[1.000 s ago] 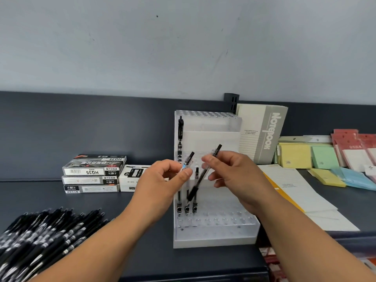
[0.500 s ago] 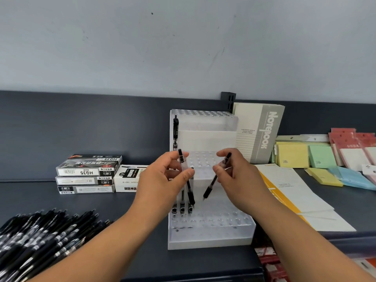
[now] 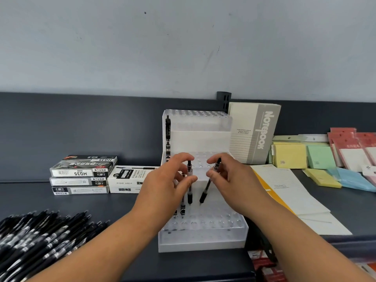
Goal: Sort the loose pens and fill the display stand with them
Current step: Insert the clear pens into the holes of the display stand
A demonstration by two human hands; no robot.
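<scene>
Head view, looking forward and down at a dark counter. A white and clear tiered display stand (image 3: 203, 244), its steps dotted with rows of holes, sits at the centre.

Hard to make out: the left hand (image 3: 168, 186) covers part of the stand's lowest step, so the front-row pens (image 3: 182, 209) standing there cannot be counted for certain; at least two show. A pile of loose pens (image 3: 40, 239), all black and too many to count, lies at the lower left and is cut off by the frame edge.

The left hand pinches one upright pen (image 3: 189, 188) between thumb and fingers. Its long axis is vertical, dark grip end down, over the lowest step; whether its tip sits in a hole cannot be told. The right hand (image 3: 232, 180) pinches a second, tilted pen (image 3: 207, 186) near its top. That pen slants with its top up and to the right and its dark grip end down and to the left, just beside the first pen.

One rear pen (image 3: 167, 135) stands upright at the stand's left edge.

Left of the stand lie three stacked pen boxes (image 3: 81, 176) and one white box (image 3: 126, 180). To the right, a notebook (image 3: 254, 135) stands upright, with papers (image 3: 284, 190) and coloured note pads (image 3: 319, 157) beyond.
</scene>
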